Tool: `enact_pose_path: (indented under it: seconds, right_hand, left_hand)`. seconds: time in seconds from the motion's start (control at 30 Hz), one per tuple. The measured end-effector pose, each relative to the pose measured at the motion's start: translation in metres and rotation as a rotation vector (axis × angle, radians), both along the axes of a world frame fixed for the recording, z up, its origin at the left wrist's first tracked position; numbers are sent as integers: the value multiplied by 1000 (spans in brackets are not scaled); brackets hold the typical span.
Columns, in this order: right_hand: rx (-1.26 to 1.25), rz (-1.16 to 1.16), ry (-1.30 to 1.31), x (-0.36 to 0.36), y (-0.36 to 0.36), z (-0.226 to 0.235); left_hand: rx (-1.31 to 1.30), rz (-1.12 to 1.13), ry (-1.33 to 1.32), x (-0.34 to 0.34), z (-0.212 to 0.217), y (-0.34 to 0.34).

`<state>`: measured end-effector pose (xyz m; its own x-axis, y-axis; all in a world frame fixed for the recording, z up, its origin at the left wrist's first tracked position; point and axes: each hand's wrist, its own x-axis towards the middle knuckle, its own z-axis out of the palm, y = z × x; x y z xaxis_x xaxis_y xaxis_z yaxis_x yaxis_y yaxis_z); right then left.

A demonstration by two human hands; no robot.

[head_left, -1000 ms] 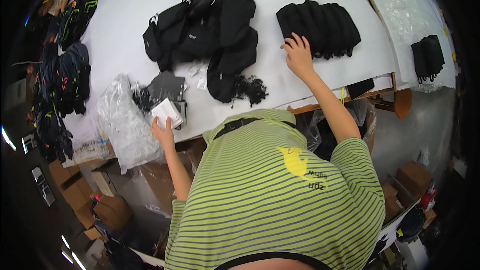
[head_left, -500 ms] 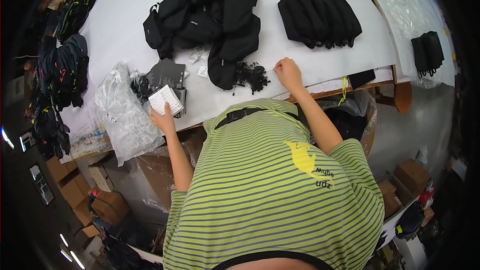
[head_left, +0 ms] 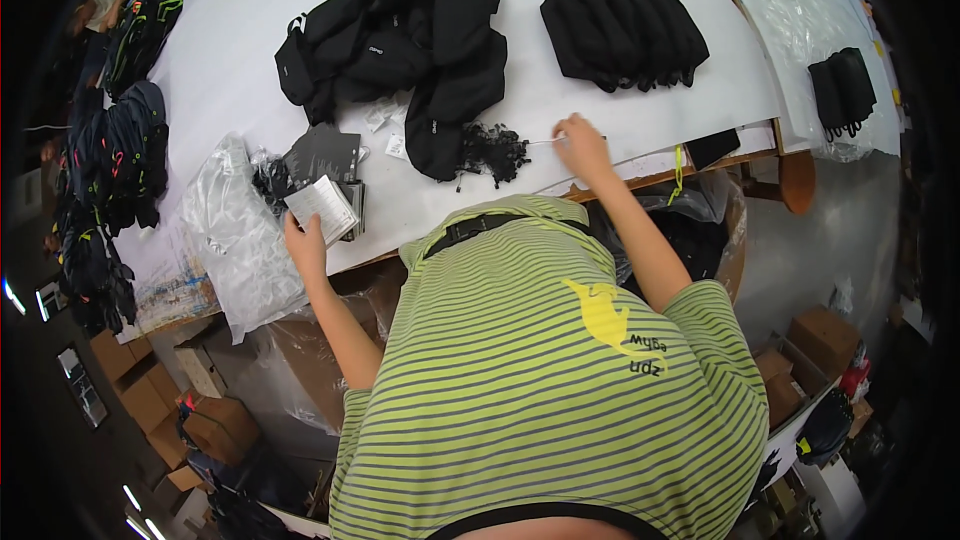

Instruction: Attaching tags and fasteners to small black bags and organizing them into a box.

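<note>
My left hand (head_left: 306, 240) is closed on white printed cards (head_left: 322, 210), its thumb on top, beside a stack of dark cards (head_left: 358, 202). Between the fingers of my right hand (head_left: 582, 148) is a thin string (head_left: 545, 141). It stretches leftward to a tangled heap of black tag strings (head_left: 495, 152) on the white table. Just beyond that heap lie several black fabric bags (head_left: 400, 40), overlapping in a pile. Dark hang tags (head_left: 322, 155) rest past my left hand, with small clear packets (head_left: 392, 130) to their right.
A clear plastic bag (head_left: 235, 240) slumps over the table's front left edge. Folded black bags (head_left: 625, 35) lie in a row at the far right, more (head_left: 842, 90) on the neighbouring table. Backpacks (head_left: 120, 170) line the left side; an open plastic-lined carton (head_left: 700, 230) stands under the front edge.
My right hand has drawn away from the black heap, and more of the string shows. My left hand has tilted the white cards. The whole view has shifted slightly.
</note>
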<state>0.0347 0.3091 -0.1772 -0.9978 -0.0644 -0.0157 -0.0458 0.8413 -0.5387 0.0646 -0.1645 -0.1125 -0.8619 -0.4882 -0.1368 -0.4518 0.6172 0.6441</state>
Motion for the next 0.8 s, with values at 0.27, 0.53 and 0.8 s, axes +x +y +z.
enact_pose_path:
  seconds: [0.27,0.53,0.8]
  right_hand:
    - [63,230,-44,-9,-17,-12]
    - [-597,-89,-373,-1,-22,26]
    - [-1012,-49,-498,12,-69,117]
  left_hand:
    - [627,-85,12,-6,50,75]
    - [973,-133,-74,-12,68,140]
    - [683,-512,-53,-18,83,186]
